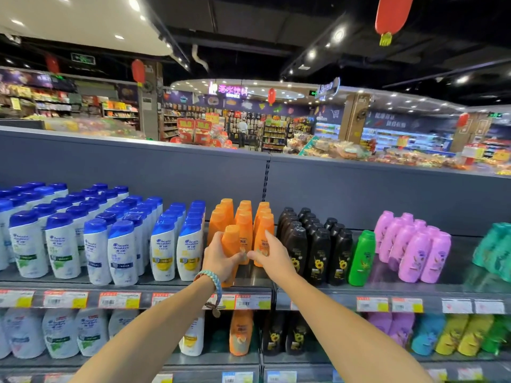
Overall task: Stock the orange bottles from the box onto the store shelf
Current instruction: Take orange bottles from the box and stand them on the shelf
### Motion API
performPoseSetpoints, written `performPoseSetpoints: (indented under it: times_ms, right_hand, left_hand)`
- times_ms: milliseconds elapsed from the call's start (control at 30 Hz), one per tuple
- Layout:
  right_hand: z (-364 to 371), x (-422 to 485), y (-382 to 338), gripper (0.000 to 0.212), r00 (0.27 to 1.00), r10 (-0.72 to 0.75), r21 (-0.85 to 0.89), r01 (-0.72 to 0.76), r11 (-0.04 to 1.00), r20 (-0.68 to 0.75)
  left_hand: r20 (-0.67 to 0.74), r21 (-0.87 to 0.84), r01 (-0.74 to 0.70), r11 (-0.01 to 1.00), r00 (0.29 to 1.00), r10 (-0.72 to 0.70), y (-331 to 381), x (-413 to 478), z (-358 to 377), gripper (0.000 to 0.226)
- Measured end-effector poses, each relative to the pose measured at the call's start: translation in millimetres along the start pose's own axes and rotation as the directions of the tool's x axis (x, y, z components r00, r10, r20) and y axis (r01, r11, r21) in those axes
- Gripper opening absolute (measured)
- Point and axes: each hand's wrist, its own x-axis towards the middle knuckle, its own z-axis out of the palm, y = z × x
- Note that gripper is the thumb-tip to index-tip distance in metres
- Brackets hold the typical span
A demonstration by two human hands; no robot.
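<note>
The shelf [318, 293] is carrying white bottles [190, 250] and black bottles [318, 252], which are hemming in the orange gap on both sides. At its front the left hand [221, 258] is curling round an upright orange bottle [231, 241] with a blurred label and a hidden base. The right hand [272, 257] is laying nearly straight fingers on the next bottle [264, 233], and orange rows [240, 214] are running back behind.

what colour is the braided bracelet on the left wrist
Light blue bracelet, clearest in the head view.
</note>
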Motion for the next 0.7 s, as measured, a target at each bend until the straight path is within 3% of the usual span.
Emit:
performPoseSetpoints:
  times_ms: [233, 467, 700]
  right_hand:
    - [0.1, -7.0, 22.3, 0.082, 0.993, 0.112, -0.036, -0.111, 0.993, 0.034]
    - [0.5, -8.0, 22.6, 0.087, 0.991, 0.107, -0.057, -0.103, 0.993, 0.078]
    - [-0.3, -2.7, 24.4, 0.084, 0.993, 0.084, -0.045, -0.080, 0.996, 0.086]
  left_hand:
    - [-0.106, -0.035, 0.091, 0.995, 0.990, -0.094, -8.5, 14.6, 1.0, 0.057]
    - [-0.184, 0.045, 0.150, 0.988, 0.973, -0.140, -20.6, 36.3, 13.7, 0.061]
    - [-0.240, 0.114, 0.121, 0.986, 0.967, -0.091, -22.8, 39.7, 20.4, 0.061]
